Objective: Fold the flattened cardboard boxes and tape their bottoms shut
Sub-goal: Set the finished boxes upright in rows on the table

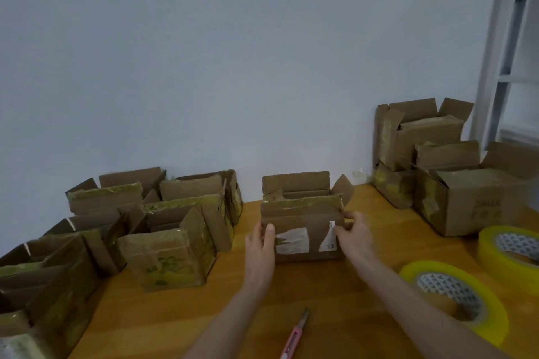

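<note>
A pink utility knife (293, 338) lies on the wooden table (160, 315), near its front edge. A pale wall (233, 66) rises behind the table, and a white metal frame (495, 37) stands past its far right corner.

Both hands (260, 244) (354, 234) grip the upright box (302, 223); tape rolls (453, 294) nearby.

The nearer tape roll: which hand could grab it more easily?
Right, probably: the nearer tape roll lies right of the right hand; the left hand holds the box on its far side.
</note>
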